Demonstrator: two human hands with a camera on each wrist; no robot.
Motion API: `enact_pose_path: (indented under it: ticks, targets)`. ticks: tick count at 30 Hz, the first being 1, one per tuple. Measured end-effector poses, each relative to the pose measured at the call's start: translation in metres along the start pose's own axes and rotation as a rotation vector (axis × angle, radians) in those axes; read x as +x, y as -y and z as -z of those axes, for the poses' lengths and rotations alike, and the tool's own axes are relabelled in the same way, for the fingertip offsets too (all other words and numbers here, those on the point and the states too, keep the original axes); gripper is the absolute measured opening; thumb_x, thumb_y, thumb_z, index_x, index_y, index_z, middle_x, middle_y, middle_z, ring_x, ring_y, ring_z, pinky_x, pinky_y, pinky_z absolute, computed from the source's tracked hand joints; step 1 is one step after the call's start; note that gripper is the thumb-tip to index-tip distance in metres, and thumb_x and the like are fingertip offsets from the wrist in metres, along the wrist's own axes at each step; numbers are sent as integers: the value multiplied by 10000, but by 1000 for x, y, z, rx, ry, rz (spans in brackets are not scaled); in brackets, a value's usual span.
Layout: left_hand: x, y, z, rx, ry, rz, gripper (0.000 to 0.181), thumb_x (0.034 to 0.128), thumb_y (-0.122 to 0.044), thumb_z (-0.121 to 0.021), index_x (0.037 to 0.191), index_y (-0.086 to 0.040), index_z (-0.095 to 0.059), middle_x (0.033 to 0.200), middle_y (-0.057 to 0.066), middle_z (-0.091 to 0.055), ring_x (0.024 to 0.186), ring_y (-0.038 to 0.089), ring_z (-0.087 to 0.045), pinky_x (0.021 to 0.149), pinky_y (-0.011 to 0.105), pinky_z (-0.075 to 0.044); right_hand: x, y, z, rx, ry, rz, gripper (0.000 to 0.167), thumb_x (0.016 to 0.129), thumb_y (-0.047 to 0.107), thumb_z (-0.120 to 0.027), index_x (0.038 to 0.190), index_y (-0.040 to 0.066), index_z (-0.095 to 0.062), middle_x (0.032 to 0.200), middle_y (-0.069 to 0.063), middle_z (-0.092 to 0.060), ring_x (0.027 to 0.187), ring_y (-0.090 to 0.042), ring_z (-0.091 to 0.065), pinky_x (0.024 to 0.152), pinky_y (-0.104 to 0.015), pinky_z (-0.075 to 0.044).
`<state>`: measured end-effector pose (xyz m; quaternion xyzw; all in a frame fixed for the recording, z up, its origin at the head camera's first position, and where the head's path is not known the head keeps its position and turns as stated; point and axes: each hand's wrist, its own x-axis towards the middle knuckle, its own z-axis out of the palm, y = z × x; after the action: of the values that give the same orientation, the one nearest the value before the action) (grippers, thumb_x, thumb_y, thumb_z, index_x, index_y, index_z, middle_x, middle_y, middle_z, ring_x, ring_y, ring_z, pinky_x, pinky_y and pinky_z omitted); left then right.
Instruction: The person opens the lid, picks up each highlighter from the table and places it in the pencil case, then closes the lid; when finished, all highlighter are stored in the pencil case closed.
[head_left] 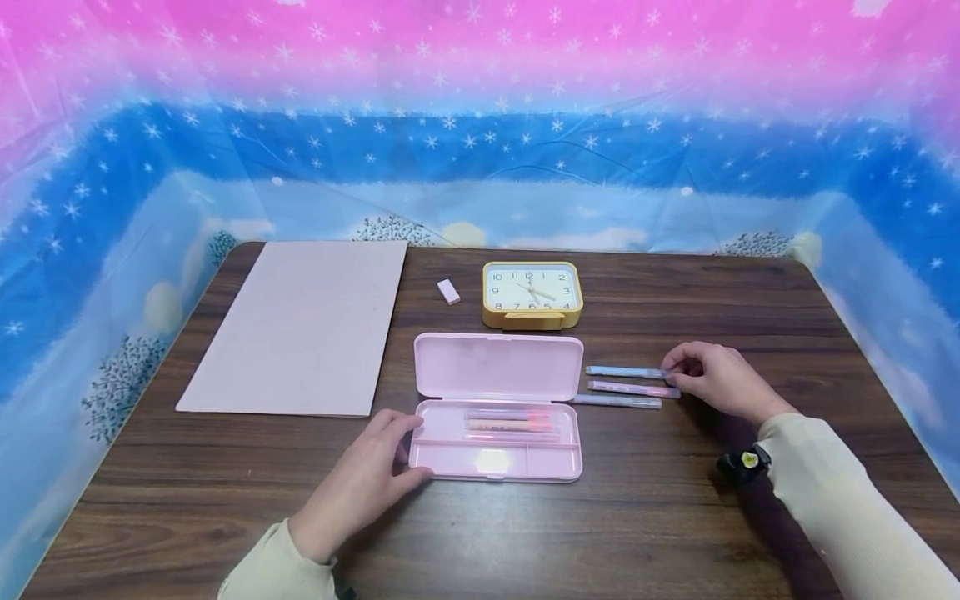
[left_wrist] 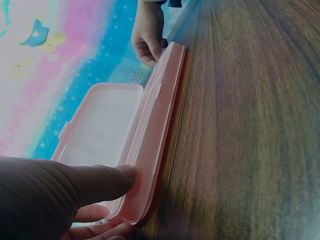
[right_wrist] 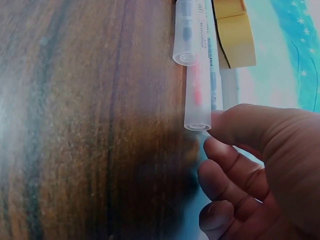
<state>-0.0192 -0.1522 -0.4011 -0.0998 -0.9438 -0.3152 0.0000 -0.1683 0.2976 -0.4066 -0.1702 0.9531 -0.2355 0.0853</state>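
Note:
A pink pencil case [head_left: 450, 461] lies on the table with its lid [head_left: 497, 367] hinged back. Several pens [head_left: 510, 424] rest in its rear compartment. My left hand [head_left: 365, 469] grips the case's left end, the thumb against the front wall [left_wrist: 150, 165]. To the right of the case lie a blue pen [head_left: 621, 372], a pink pen [head_left: 630, 388] and a greyish pen [head_left: 618, 402], roughly side by side. With thumb and forefinger, my right hand [head_left: 723, 383] pinches the right end of the blue pen, close to the capped end of the pink pen [right_wrist: 198, 112].
Behind the case stands a yellow clock [head_left: 532, 296], with a small white eraser [head_left: 448, 291] to its left. A large pale board [head_left: 300, 333] covers the left rear of the wooden table [head_left: 525, 542]. A patterned cloth [head_left: 480, 142] hangs around the table's far sides.

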Motion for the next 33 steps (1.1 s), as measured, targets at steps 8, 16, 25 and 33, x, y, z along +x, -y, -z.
enact_pose_path:
  ticks: [8, 16, 25, 33]
  targets:
    - [0, 2, -2, 1, -6, 0, 541, 736, -121, -857, 1205, 17, -627, 1056, 77, -573, 804, 95, -550, 713, 244, -509, -8, 1, 6, 12, -38, -12, 87, 943, 228, -667, 988, 154, -682, 823, 11, -647, 686, -123, -557, 640, -280, -456]
    - [0, 3, -4, -3, -20, -15, 540, 734, -116, -855, 1201, 18, -618, 1054, 80, -573, 807, 103, -543, 709, 242, -505, -20, 1, 16, -22, -93, -24, 103, 948, 257, -660, 1006, 176, -685, 856, 18, -668, 757, -118, -586, 689, -274, -474]
    - [-1, 4, -4, -47, -17, 11, 545, 729, -91, -852, 1193, 8, -585, 1030, 72, -573, 806, 107, -517, 702, 239, -488, -37, 11, 40, -22, -165, -21, 122, 941, 257, -671, 1032, 177, -689, 909, -15, -687, 758, -48, -584, 646, -220, -482]
    - [-2, 3, -4, -63, -17, 25, 533, 736, -96, -847, 1184, 13, -579, 1015, 71, -575, 804, 101, -520, 710, 238, -491, -47, 29, 49, 23, -213, 24, 112, 925, 231, -693, 1033, 206, -684, 906, -15, -691, 749, -22, -575, 652, -156, -454]
